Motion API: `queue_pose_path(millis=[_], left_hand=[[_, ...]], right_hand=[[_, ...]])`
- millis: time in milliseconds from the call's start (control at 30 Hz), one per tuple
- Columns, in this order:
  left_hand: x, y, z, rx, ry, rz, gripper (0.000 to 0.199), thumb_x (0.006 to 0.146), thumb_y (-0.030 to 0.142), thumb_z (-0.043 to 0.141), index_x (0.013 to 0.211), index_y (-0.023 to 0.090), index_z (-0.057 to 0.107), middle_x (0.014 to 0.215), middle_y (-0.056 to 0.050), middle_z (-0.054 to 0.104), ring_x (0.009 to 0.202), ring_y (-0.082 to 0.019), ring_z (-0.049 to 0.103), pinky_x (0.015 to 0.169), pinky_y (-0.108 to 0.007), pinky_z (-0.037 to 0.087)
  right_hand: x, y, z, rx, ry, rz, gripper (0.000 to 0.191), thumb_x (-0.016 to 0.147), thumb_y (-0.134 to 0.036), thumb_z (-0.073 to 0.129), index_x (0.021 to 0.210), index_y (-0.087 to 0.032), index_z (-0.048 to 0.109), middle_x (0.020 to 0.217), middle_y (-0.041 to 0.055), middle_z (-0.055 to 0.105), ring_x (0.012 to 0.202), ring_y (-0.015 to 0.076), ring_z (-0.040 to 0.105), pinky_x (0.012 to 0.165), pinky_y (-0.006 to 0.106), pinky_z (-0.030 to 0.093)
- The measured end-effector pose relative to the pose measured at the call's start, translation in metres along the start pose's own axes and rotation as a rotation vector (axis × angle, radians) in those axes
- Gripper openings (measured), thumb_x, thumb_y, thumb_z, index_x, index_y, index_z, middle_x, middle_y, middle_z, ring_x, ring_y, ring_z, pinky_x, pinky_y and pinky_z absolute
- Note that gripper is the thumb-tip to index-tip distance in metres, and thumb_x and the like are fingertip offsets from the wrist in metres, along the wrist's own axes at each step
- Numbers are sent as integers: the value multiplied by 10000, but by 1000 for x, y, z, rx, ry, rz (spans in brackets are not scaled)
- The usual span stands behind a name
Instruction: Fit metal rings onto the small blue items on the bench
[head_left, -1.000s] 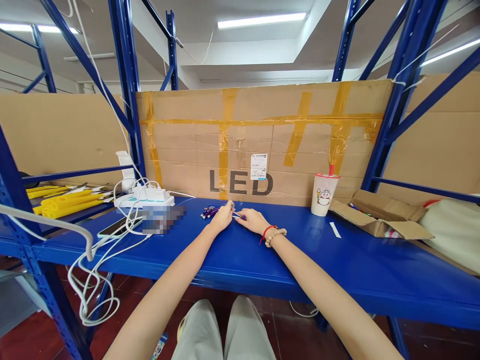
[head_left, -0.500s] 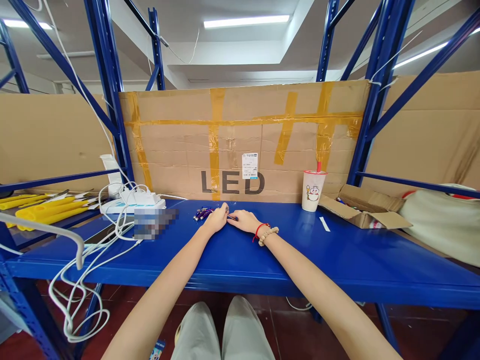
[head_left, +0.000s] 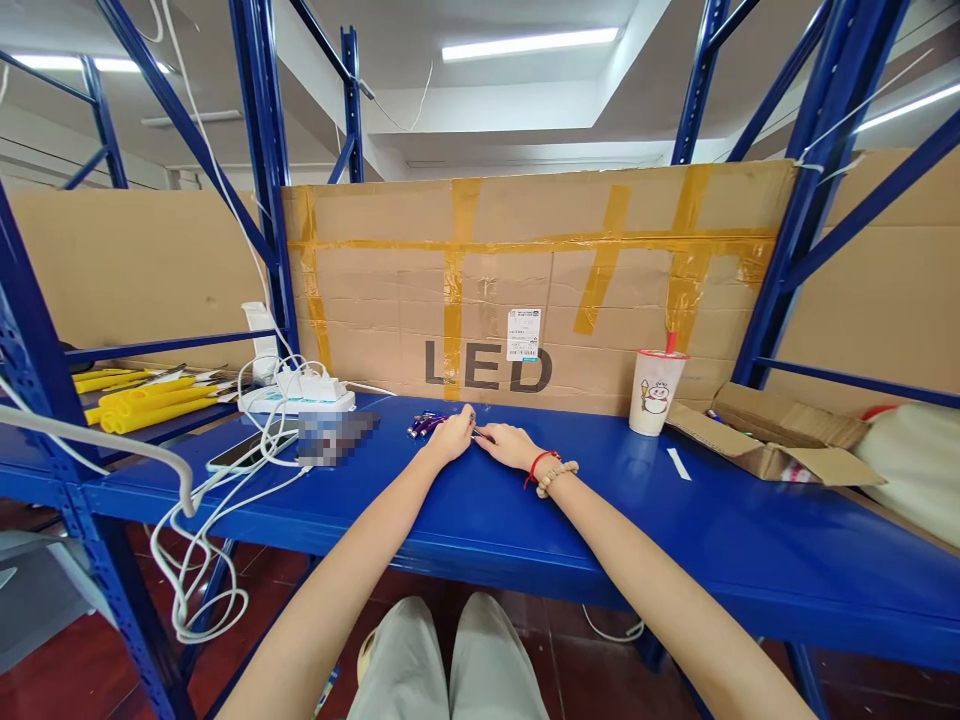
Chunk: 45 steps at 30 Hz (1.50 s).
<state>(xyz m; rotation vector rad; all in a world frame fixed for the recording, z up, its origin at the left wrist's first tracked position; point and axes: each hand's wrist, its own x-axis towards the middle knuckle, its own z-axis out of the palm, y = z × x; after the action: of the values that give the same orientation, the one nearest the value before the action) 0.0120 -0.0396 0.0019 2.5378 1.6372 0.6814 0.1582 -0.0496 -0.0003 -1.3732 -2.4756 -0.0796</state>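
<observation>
My left hand [head_left: 452, 437] and my right hand [head_left: 510, 446] meet over the middle of the blue shelf, fingers pinched together. Between them shows a short bit of a slim dark pen-like stick [head_left: 484, 435], gripped from both sides; most of it is hidden by my fingers. Just left of my left hand lies a small pile of slim purple pen-like sticks [head_left: 426, 424], partly covered by that hand. A red string and a beaded bracelet [head_left: 556, 479] circle my right wrist.
Rightward on the blue shelf [head_left: 600, 540] stand a paper cup [head_left: 656, 392] with a red straw, a white strip [head_left: 679, 464] and an open cardboard box [head_left: 776, 440]. At left are tangled white cables [head_left: 217, 520], a power strip [head_left: 300, 390], a phone [head_left: 244, 452] and yellow-handled tools [head_left: 157, 405].
The view has swung a little to the left, so everything sits further right in the picture. My hands keep nearly the same pinched hold on the stick.
</observation>
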Motion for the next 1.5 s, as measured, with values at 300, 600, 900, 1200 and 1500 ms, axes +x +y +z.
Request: queue_pose_path(millis=[300, 600, 900, 1200, 1500], left_hand=[[-1, -2, -1, -23, 5, 60, 155, 874, 118, 312, 968, 193, 408, 929, -77, 608, 849, -187, 593, 703, -261, 415], [-1, -3, -2, -24, 22, 87, 156, 868, 127, 315, 956, 206, 417, 904, -56, 604, 835, -184, 586, 686, -254, 409], [-4, 4, -3, -5, -12, 82, 157, 866, 136, 334, 965, 203, 436, 873, -56, 612, 829, -190, 592, 696, -258, 418], [-2, 0, -2, 9, -15, 95, 164, 858, 128, 327, 965, 197, 431, 876, -68, 612, 818, -197, 594, 689, -267, 421], [5, -12, 7, 14, 0, 90, 136, 874, 140, 309, 943, 199, 411, 878, -61, 600, 797, -185, 590, 667, -253, 407]], right_hand=[[-2, 2, -1, 7, 10, -47, 281, 889, -357, 393, 756, -200, 584, 754, 24, 609, 710, 151, 562, 516, 233, 253], [-1, 4, 1, 96, 34, -23, 321, 861, -388, 400, 670, -195, 571, 622, -10, 549, 566, 105, 472, 510, 221, 238], [-2, 5, -3, 198, -17, 30, 303, 800, -388, 433, 654, -182, 601, 594, -37, 542, 544, 80, 429, 515, 204, 264], [-1, 3, -5, 192, -11, 30, 266, 793, -356, 459, 648, -182, 599, 565, -38, 504, 532, 81, 400, 511, 213, 239], [4, 9, 3, 178, -17, -4, 298, 830, -380, 415, 675, -184, 578, 602, -31, 514, 546, 87, 419, 503, 212, 231]])
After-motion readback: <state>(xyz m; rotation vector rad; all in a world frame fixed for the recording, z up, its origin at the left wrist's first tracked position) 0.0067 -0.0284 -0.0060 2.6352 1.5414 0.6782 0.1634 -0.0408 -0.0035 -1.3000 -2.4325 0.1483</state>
